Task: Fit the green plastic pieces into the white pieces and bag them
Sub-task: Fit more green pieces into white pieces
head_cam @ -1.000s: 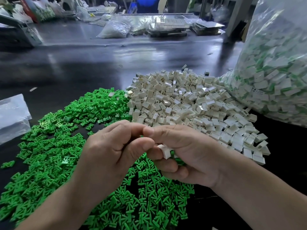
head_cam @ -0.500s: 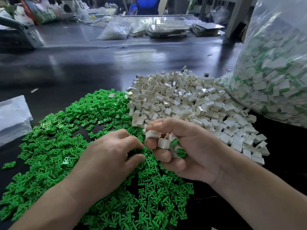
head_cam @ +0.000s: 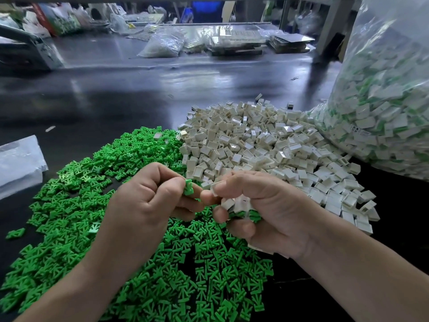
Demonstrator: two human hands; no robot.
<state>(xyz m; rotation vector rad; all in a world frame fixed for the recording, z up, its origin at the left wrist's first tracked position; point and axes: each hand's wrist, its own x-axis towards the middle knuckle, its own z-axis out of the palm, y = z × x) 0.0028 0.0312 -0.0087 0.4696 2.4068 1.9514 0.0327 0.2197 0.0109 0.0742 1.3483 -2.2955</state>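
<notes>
A wide heap of green plastic pieces [head_cam: 69, 205] covers the dark table at the left and front. A heap of white pieces [head_cam: 267, 147] lies behind it to the right. My left hand [head_cam: 148, 205] pinches one green piece [head_cam: 188, 187] between thumb and forefinger. Close beside it, my right hand [head_cam: 267, 210] pinches a white piece [head_cam: 214, 188] at its fingertips. That hand's curled fingers also hold several white pieces with green in them [head_cam: 241, 209]. A big clear bag [head_cam: 383, 101] of fitted white-and-green pieces stands at the right.
A flat clear plastic bag [head_cam: 18, 161] lies at the left edge. The dark table [head_cam: 139, 94] stretches back to more bags [head_cam: 162, 45] and stacked trays [head_cam: 236, 43] at the far side.
My left hand dipped to the green heap and rose again pinching one green piece. My right hand has shifted a white piece to its fingertips, facing the left hand.
</notes>
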